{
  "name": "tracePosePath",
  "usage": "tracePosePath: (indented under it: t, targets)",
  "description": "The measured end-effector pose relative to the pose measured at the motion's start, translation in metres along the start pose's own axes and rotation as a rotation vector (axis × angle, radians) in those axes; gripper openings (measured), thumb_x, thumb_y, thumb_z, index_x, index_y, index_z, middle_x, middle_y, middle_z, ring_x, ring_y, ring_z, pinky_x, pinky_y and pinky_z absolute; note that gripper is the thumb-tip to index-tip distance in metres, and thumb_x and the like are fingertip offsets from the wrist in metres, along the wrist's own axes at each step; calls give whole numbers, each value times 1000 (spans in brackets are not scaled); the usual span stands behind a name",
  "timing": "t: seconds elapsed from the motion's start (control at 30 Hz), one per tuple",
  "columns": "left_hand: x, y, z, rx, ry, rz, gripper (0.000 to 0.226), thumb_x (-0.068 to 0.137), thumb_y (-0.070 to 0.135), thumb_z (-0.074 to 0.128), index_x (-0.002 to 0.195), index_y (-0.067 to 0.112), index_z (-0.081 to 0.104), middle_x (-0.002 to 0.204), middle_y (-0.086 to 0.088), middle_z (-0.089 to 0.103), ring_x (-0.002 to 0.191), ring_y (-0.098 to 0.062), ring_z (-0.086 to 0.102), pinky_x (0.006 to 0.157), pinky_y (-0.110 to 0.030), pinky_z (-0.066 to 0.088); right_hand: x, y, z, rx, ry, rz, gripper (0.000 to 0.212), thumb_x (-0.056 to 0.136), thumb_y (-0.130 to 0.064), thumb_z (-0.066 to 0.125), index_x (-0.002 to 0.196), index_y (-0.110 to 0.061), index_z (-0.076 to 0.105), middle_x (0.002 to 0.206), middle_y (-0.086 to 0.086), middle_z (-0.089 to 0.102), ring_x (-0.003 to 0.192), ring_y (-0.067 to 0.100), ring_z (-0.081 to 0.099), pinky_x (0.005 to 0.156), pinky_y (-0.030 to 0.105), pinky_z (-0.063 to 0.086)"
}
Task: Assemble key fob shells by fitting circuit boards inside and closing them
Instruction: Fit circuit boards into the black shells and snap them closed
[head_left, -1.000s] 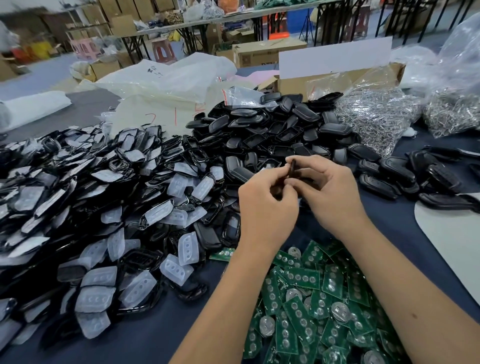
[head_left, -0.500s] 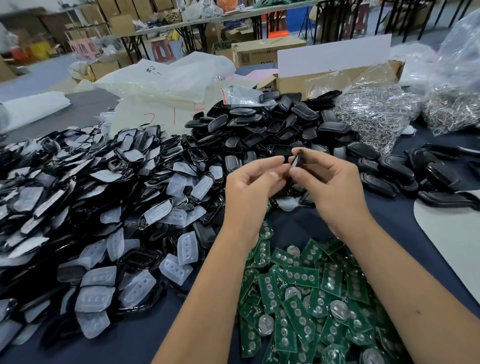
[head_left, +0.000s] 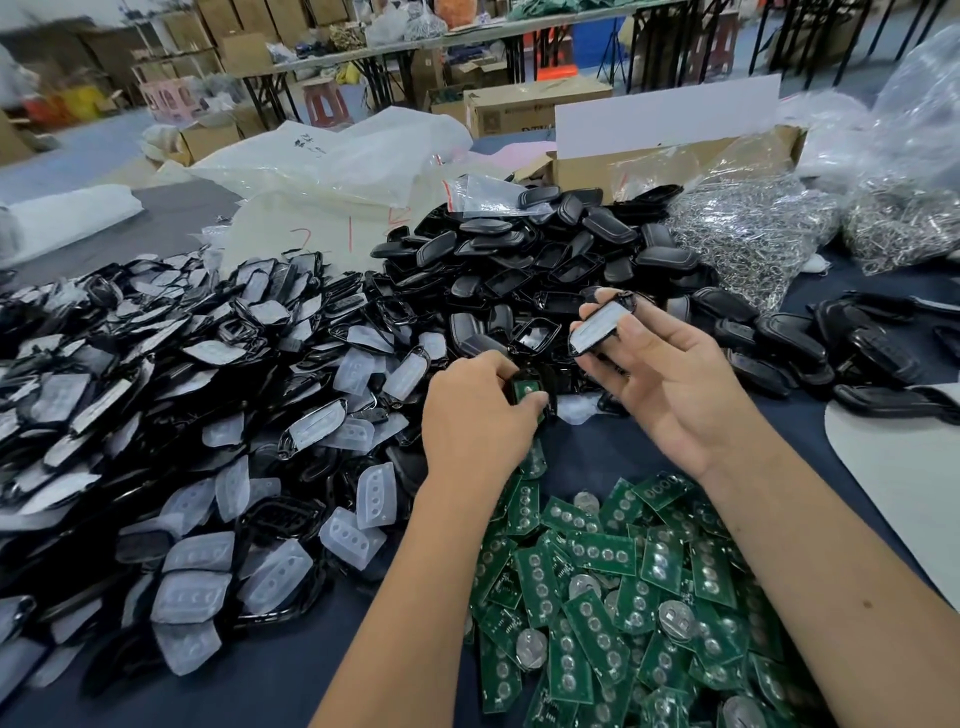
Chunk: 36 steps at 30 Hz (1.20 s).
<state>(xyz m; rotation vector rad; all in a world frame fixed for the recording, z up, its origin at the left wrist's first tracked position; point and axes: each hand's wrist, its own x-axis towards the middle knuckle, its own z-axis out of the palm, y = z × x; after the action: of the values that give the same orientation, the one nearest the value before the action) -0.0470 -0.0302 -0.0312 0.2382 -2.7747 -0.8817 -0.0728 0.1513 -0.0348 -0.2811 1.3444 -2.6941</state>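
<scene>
Right hand (head_left: 670, 384) fingertips pinching shell half (head_left: 602, 325), left hand (head_left: 478, 415) gripping board-filled shell (head_left: 527, 392)

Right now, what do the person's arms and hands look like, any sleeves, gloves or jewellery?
Both forearms are bare as far as the frame shows, with no sleeve in sight. The left hand and the right hand wear no gloves, and no rings, watch or wristbands show. Fingernails are short and unpainted where visible.

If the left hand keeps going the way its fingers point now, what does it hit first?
Likely the heap of black shell halves just beyond its fingertips. The left hand points up and away over a shell with a green board that it grips; depth is unclear, so it may first brush the loose shells nearest it.
</scene>
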Motion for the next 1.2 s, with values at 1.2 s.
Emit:
tracePosePath:
  t: [1.2]
  targets:
    - [-4, 9, -2, -687, -87, -54, 19, 93, 23, 72, 74, 22, 75, 68, 8, 72, 53, -22, 72, 51, -30, 56, -1, 20, -2, -711, 170, -205, 16, 90, -14, 82, 104, -19, 79, 76, -5, 74, 60, 13, 66, 50, 20, 47]
